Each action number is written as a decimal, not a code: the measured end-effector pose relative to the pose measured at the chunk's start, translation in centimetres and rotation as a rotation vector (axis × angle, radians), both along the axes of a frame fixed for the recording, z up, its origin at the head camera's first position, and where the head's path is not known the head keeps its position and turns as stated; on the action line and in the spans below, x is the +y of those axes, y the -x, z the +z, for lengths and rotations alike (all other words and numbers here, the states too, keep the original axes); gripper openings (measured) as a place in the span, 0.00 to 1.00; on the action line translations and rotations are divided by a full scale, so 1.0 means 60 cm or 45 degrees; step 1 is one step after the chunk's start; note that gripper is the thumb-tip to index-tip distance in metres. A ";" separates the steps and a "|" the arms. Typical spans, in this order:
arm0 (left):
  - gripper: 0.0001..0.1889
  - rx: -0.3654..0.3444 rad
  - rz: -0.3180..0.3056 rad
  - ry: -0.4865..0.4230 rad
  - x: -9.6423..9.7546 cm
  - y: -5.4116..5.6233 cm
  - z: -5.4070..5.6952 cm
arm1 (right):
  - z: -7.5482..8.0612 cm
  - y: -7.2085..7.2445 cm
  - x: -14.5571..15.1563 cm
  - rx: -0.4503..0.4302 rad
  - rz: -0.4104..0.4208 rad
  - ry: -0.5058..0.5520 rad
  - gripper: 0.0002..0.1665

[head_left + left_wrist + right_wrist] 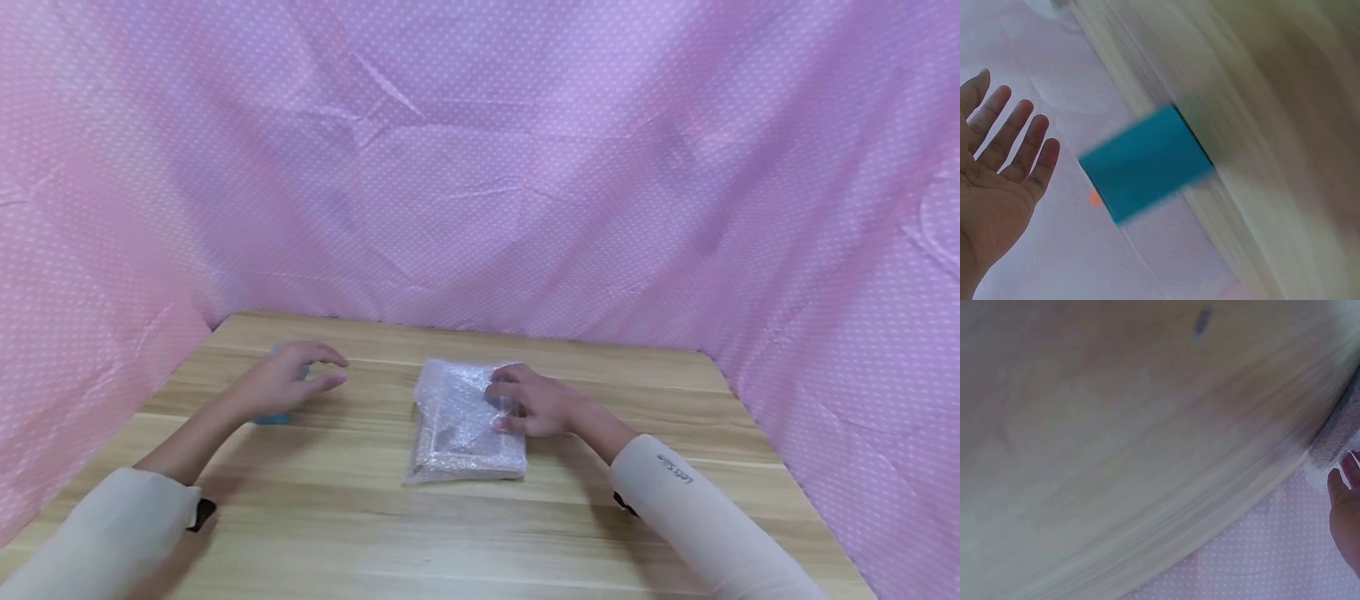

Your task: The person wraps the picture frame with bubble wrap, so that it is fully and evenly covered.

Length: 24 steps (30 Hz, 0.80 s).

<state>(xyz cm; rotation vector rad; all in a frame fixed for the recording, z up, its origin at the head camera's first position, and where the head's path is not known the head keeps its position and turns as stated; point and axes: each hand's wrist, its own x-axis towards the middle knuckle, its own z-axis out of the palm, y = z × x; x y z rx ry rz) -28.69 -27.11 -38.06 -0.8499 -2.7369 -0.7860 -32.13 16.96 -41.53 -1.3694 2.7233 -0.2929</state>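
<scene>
**Bubble-wrapped packet (459, 429) lies flat, its wrapping on**

Pink cloth (465, 183) with pale dots, creased and softly draped, stands behind the counter (360, 533), whose surface has a light, streaky wood grain. The packet rests inward from the far edge, about midway between the far corners. As a judgement, the handling looks early: the packet is flat and wrapped, a smaller blue box (1147, 164) lies well apart from it, and neither appears held. Anything beyond that cannot be told.

The packet is a slim rectangle under glossy, crinkled plastic; a paler straight-edged outline shows through. The right hand (536, 402) is at its right side, the grip spread, thumb and fingers apart over the plastic; firm contact cannot be confirmed.

The left hand (296, 377) has its grip spread too, pinching nothing, over the blue box near the counter's far left corner. That box is smooth, flat-faced and rectangular, blurred in the left wrist view.
</scene>
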 end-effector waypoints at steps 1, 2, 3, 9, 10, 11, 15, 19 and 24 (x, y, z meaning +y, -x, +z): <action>0.16 -0.007 0.015 -0.006 -0.010 -0.002 -0.001 | 0.000 -0.001 0.000 -0.002 -0.001 -0.002 0.33; 0.16 -0.008 0.034 -0.015 -0.021 -0.005 0.000 | 0.000 -0.001 0.000 -0.002 -0.002 -0.004 0.33; 0.16 -0.001 0.053 -0.018 -0.031 -0.008 0.000 | 0.000 -0.002 0.000 -0.001 -0.003 -0.005 0.33; 0.15 0.031 0.185 -0.059 -0.080 -0.025 -0.002 | -0.001 -0.002 -0.002 0.025 0.026 0.020 0.33; 0.15 0.020 0.209 -0.075 -0.086 -0.027 -0.003 | 0.000 -0.002 -0.002 0.027 0.026 0.018 0.33; 0.16 -0.009 0.235 -0.100 -0.092 -0.030 -0.003 | 0.000 -0.002 -0.002 0.028 0.022 0.011 0.33; 0.17 -0.038 0.333 -0.119 -0.110 -0.038 -0.002 | 0.001 -0.004 -0.004 0.009 0.005 -0.009 0.33; 0.15 -0.038 0.403 -0.119 -0.125 -0.043 -0.004 | 0.001 -0.006 -0.003 -0.006 0.000 -0.009 0.33; 0.13 -0.053 0.446 -0.132 -0.137 -0.051 -0.012 | 0.001 -0.008 0.002 0.004 -0.003 -0.009 0.33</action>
